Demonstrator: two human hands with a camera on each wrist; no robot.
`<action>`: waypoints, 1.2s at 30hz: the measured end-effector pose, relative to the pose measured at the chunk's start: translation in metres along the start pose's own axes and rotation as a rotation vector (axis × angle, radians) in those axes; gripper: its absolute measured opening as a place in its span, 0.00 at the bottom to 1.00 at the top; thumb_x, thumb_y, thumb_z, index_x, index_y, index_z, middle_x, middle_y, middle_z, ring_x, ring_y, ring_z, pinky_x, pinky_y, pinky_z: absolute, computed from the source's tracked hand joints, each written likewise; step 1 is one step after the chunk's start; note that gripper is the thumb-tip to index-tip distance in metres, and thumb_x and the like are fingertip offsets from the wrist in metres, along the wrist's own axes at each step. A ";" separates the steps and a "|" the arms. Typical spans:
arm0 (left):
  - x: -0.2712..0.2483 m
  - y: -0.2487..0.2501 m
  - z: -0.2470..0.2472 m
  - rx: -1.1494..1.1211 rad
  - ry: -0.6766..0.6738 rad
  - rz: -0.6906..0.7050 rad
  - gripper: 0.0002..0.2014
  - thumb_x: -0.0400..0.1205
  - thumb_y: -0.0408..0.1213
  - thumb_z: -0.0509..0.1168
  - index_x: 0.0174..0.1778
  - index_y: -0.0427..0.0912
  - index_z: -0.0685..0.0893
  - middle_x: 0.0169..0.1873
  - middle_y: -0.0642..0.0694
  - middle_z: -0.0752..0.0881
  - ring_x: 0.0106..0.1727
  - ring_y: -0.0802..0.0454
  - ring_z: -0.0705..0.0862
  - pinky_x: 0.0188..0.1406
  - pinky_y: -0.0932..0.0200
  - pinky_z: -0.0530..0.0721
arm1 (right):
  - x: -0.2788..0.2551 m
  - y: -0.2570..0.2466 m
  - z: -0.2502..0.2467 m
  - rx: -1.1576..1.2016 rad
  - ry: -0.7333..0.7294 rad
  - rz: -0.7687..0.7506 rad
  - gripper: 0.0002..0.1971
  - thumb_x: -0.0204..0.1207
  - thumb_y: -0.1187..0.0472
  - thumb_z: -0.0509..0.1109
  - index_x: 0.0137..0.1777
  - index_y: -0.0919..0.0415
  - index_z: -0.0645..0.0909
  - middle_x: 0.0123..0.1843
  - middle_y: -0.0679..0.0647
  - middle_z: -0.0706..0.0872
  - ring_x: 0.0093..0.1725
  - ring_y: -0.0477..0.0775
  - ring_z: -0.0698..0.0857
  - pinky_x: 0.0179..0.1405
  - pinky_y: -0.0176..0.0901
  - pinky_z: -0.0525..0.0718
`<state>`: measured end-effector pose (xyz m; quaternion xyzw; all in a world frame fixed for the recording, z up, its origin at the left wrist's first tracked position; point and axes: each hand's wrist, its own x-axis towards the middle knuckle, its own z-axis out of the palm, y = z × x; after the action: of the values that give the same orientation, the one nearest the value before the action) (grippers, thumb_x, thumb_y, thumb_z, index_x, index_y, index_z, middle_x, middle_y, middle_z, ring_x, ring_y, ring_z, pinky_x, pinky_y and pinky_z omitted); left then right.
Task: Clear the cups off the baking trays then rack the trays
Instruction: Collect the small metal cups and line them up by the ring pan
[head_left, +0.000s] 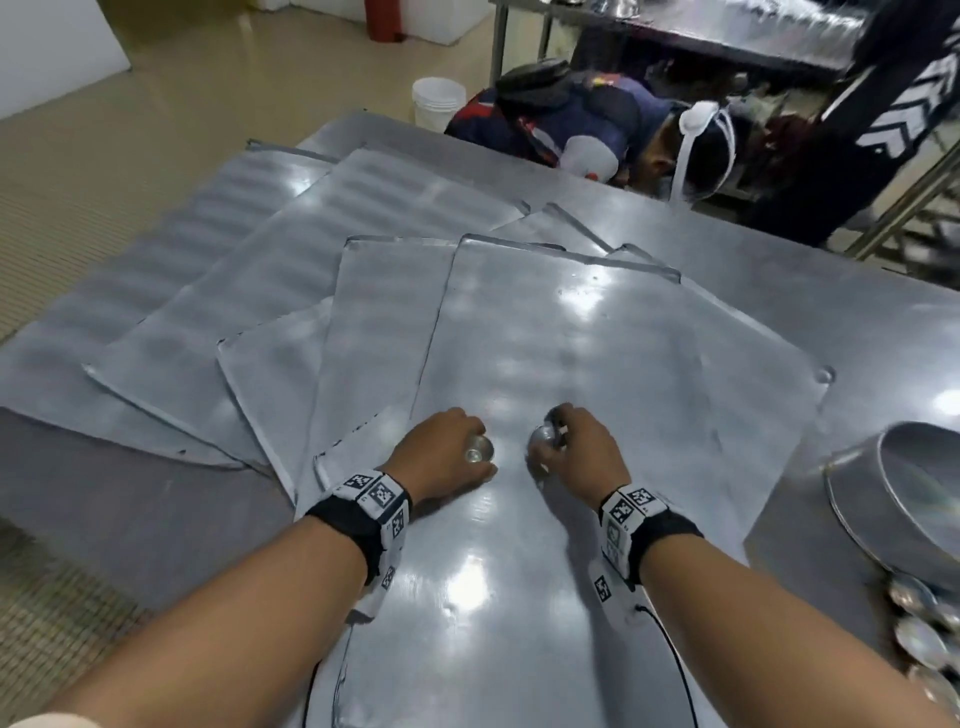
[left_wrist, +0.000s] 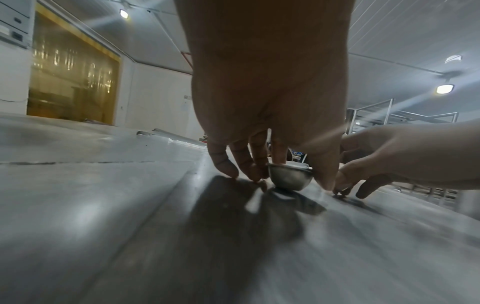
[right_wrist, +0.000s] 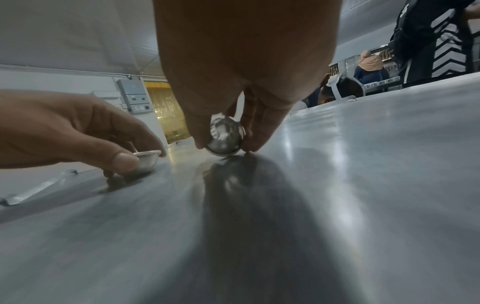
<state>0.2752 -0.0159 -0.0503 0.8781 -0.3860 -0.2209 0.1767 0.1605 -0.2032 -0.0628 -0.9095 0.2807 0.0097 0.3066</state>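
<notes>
Steel bench (head_left: 779, 249) in a work kitchen, tiled floor to our left, a white bucket (head_left: 438, 101) standing on the floor beyond the far edge.

Left side: several flat baking trays (head_left: 218, 312) lie fanned and overlapping across the bench. Nearest us lies the top tray (head_left: 597, 364), bare metal with glare patches.

Our left hand (head_left: 441, 457) sits low on the top tray, thumb and fingers curled round a small metal cup (head_left: 479, 450). This cup stands upright, mouth up, its base on the tray; the left wrist view shows fingertips (left_wrist: 228, 168) touching the tray beside it.

Just right of it, our right hand (head_left: 576, 452) pinches a second cup (head_left: 545, 439) between thumb and fingers. This one is tipped on edge, fluted inside turned toward the wrist camera, lower rim at or just off the tray; blur leaves us unsure which.

Far right: a large round metal pan (head_left: 904, 499) tilts at the bench edge, with what look like more small cups (head_left: 919, 629) clustered below it, too smeared to count.

Beyond the bench, a person (head_left: 571, 124) bends low.
</notes>
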 end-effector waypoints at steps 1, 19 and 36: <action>-0.005 0.001 0.004 -0.009 0.007 -0.002 0.27 0.77 0.58 0.73 0.67 0.47 0.83 0.61 0.48 0.82 0.60 0.47 0.82 0.56 0.54 0.80 | -0.009 0.001 0.001 0.020 0.017 0.005 0.11 0.73 0.51 0.74 0.52 0.51 0.80 0.52 0.51 0.83 0.49 0.57 0.84 0.46 0.46 0.79; -0.045 0.019 0.039 -0.059 0.049 -0.023 0.27 0.73 0.53 0.78 0.66 0.46 0.83 0.58 0.48 0.83 0.60 0.47 0.82 0.57 0.53 0.80 | -0.083 0.035 0.001 -0.060 -0.079 -0.050 0.29 0.74 0.47 0.78 0.74 0.53 0.79 0.65 0.53 0.82 0.65 0.56 0.82 0.64 0.47 0.79; -0.086 0.163 0.117 -0.078 0.052 0.144 0.17 0.73 0.56 0.76 0.52 0.53 0.86 0.48 0.56 0.82 0.48 0.56 0.83 0.48 0.55 0.82 | -0.212 0.148 -0.065 -0.001 0.057 -0.016 0.28 0.76 0.42 0.73 0.74 0.52 0.78 0.67 0.50 0.83 0.66 0.53 0.81 0.64 0.48 0.79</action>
<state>0.0644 -0.0712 -0.0487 0.8460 -0.4345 -0.1995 0.2361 -0.1049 -0.2296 -0.0519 -0.9117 0.2821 -0.0186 0.2981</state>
